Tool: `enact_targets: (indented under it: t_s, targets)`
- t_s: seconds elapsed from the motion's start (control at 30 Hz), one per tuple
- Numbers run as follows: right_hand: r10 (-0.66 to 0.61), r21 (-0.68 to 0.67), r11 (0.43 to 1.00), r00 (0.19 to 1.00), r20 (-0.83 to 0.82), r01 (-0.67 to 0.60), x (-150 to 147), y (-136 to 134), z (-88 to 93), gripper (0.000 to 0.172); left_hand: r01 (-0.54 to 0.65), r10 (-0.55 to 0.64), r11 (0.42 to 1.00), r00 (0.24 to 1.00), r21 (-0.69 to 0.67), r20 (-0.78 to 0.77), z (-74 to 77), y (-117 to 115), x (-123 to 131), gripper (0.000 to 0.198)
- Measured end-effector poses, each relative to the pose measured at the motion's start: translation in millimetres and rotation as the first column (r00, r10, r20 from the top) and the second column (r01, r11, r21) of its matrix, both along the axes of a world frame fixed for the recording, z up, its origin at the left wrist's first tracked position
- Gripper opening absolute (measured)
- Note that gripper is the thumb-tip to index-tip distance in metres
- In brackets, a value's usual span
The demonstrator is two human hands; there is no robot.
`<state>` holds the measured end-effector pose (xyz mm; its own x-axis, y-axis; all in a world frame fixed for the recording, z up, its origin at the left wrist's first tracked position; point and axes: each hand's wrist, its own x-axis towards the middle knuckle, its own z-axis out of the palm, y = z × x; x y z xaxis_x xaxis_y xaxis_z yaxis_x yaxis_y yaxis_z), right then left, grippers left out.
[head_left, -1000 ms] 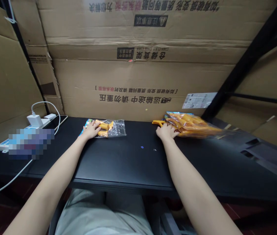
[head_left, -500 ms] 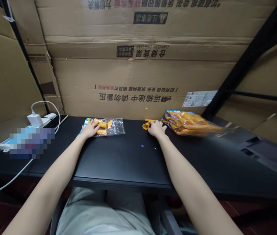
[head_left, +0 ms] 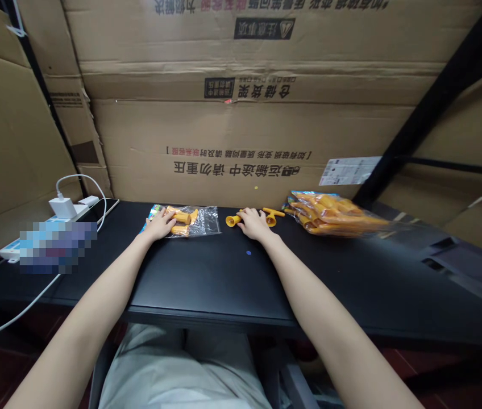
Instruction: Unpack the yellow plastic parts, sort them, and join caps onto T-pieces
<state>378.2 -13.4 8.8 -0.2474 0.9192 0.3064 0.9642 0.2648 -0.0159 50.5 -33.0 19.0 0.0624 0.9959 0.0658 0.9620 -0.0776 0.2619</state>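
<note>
My left hand (head_left: 159, 225) is closed on the left end of a clear plastic bag (head_left: 207, 221) lying on the black table. Inside the bag are orange plastic pieces (head_left: 182, 217), some of them tube-shaped, and a colourful printed header shows by my fingers. My right hand (head_left: 253, 222) has its fingers round a small orange horn-shaped plastic piece (head_left: 231, 221); the flared mouth points left, and my fingers hide the rest. Just right of that hand, a second flared orange piece (head_left: 270, 220) and a thin orange stick-like piece (head_left: 274, 212) lie on the table.
A bulging clear bag of orange parts (head_left: 330, 213) sits at the back right. On the left are a white power strip (head_left: 11, 250), a charger (head_left: 62, 207) with a cable, a phone (head_left: 107, 209) and a blurred-out item. A cardboard wall (head_left: 241, 130) closes off the back.
My right hand has moved left with the horn-shaped piece, away from the big bag, uncovering the other orange pieces. The left hand stays on its bag.
</note>
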Motion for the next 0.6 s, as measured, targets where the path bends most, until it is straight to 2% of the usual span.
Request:
enact_targets:
  t_s: [0.2, 0.4, 0.5, 0.6]
  targets:
    - [0.081, -0.061, 0.995, 0.995, -0.060, -0.084, -5, -1, 3.3, 0.016, 0.050, -0.050, 0.999, 0.999, -0.013, -0.009, -0.1, -3, 8, 0.057]
    - [0.135, -0.094, 0.983, 0.972, -0.192, -0.155, -17, -14, 27.5, 0.011, 0.071, -0.071, 0.997, 0.997, -0.004, -0.003, -3.2, -3, 12, 0.059]
    - [0.165, -0.155, 0.964, 0.942, -0.293, -0.217, -28, -19, 34.9, 0.009, 0.077, -0.077, 0.997, 0.997, -0.009, 0.003, -3.5, -3, 13, 0.059]
    - [0.179, -0.197, 0.937, 0.879, -0.442, -0.290, -38, -20, 33.3, 0.009, 0.089, -0.088, 0.996, 0.996, -0.030, 0.008, -2.5, -4, 14, 0.060]
